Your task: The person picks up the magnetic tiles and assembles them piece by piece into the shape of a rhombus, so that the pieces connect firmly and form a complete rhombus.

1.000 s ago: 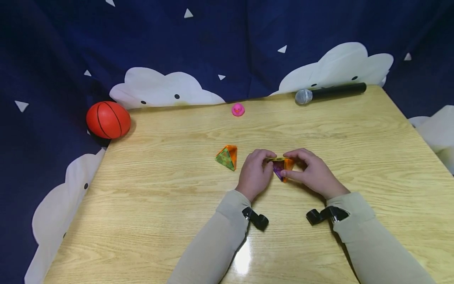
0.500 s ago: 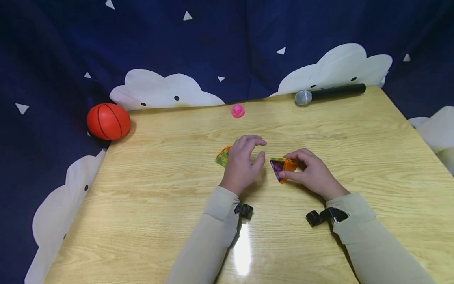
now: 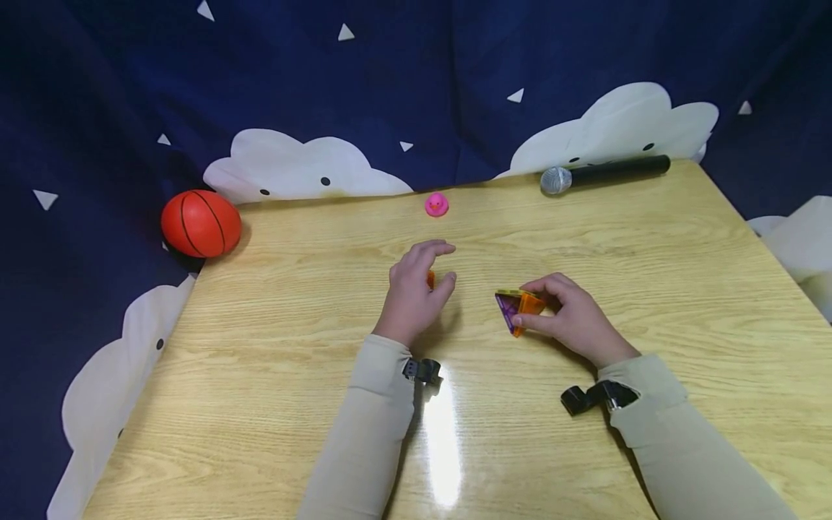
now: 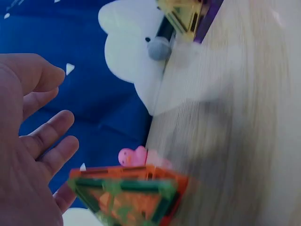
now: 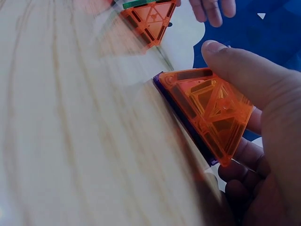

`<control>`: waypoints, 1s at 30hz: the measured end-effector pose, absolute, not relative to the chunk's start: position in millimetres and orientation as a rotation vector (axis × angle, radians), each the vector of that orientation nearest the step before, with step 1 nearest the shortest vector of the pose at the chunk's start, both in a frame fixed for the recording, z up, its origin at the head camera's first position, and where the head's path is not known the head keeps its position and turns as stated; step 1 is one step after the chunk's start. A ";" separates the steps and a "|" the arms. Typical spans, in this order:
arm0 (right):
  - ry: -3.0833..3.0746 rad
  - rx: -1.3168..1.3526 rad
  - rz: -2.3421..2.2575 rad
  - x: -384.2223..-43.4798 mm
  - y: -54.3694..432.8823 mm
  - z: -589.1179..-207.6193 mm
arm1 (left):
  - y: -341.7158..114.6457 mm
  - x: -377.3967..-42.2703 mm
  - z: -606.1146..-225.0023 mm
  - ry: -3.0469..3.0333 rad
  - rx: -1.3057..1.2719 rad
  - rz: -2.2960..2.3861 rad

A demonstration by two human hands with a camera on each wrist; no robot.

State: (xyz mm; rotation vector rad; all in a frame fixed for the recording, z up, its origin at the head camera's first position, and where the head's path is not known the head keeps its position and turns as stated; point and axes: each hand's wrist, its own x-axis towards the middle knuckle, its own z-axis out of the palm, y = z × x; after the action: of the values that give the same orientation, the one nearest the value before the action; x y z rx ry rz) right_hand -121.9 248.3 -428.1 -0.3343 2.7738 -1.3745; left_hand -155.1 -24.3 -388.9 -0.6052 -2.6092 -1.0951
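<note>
My right hand (image 3: 575, 321) holds a small construction of triangular magnetic tiles (image 3: 529, 303) in purple, orange and yellow, thumb on the near side and fingers behind. Its translucent orange tile (image 5: 211, 117) faces the right wrist camera, with a purple tile along the lower edge by the tabletop. To the left, my left hand (image 3: 411, 300) hovers at a second tile construction (image 4: 127, 195), green and orange, with fingers spread and bent. From the head, that piece is mostly hidden behind the hand. In the left wrist view, nothing is between the left thumb and fingers.
A pink rubber duck (image 3: 437, 204) sits near the back edge of the wooden table (image 3: 273, 347). At the back right lies a black microphone (image 3: 604, 173). A red toy basketball (image 3: 201, 223) rests at the far left corner, before a dark blue curtain (image 3: 442, 72).
My left hand has let go of the purple, orange and yellow tiles and moved left to the green and orange construction. The right hand has kept its hold in the same place.
</note>
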 end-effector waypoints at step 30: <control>2.818 -0.331 -1.350 -120.3 248.3 -426.8 | -60.4 -165.7 -430.0 -2.742 -0.318 -1.665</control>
State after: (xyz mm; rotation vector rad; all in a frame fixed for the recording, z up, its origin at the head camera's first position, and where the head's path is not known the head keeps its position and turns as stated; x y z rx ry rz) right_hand -120.3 248.3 -426.8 -0.3315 2.8176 -1.3500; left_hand -165.7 -60.4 -430.0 -0.3179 -2.7419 -1.6650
